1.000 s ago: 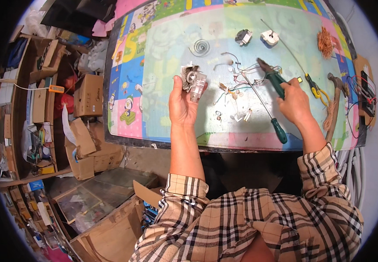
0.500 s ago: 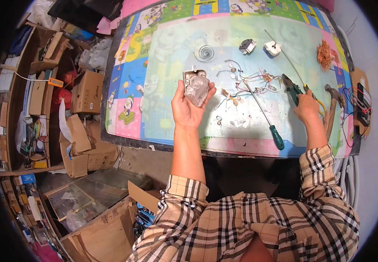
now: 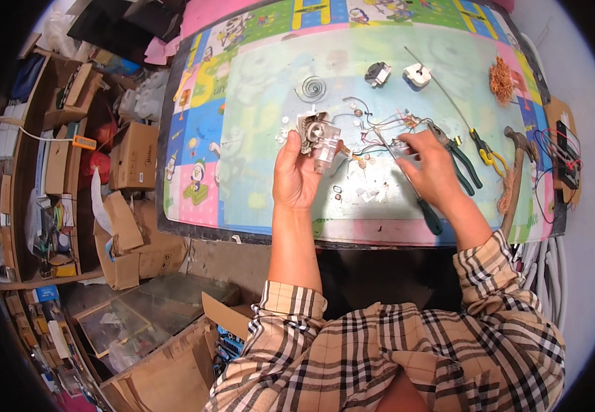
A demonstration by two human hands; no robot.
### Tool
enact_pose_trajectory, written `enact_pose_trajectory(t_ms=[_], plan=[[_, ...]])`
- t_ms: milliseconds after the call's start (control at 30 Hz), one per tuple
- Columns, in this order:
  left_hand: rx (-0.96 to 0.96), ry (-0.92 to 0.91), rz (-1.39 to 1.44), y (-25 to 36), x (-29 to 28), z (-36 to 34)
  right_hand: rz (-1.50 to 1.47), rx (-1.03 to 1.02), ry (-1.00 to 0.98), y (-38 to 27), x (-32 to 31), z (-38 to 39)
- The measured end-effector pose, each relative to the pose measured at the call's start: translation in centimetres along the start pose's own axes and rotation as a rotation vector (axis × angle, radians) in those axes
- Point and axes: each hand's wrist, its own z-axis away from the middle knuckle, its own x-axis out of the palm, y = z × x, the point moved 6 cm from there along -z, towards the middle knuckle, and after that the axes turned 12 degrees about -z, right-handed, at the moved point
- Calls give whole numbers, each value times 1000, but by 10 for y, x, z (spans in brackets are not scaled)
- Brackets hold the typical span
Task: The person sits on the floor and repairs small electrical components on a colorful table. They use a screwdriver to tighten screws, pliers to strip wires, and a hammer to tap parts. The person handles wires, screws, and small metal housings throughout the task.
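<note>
Holding clear-cased mechanism (image 3: 326, 143) | left hand (image 3: 293, 176) | right hand (image 3: 436, 173) over screwdriver (image 3: 429, 218)

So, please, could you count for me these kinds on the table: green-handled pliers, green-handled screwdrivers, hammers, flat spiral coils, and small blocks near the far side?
Green-handled pliers: 1
Green-handled screwdriver: 1
Hammer: 1
Flat spiral coil: 1
Small blocks, mostly black one and mostly white one: 2
Total: 6

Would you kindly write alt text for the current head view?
A person's left hand holds a clear plastic and metal part over a patterned table, while the right hand is over a green-handled screwdriver. Loose wires, pliers and a hammer lie nearby.
</note>
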Motion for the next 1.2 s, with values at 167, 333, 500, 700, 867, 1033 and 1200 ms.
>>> enact_pose_trajectory(t_ms=[167, 333, 500, 700, 867, 1033, 1200], plan=[[-35, -37, -44, -9, 8, -1, -256, -92, -16, -30, 21, 6], [-110, -30, 33, -20, 19, -2, -295, -199, 22, -47, 24, 6], [-170, -36, 103, -27, 31, 0, -209, -288, 87, -58, 23, 9], [-169, -100, 201, -33, 35, 1, 8, -559, 187, -72, 23, 13], [-212, -218, 358, -34, 47, 3, 173, -671, 257, -74, 27, 20], [-215, -188, 323, -38, 37, 3, 210, -735, 290, -79, 25, 25], [-143, -248, 273, -30, 30, 4, 191, -768, 281, -80, 24, 28]])
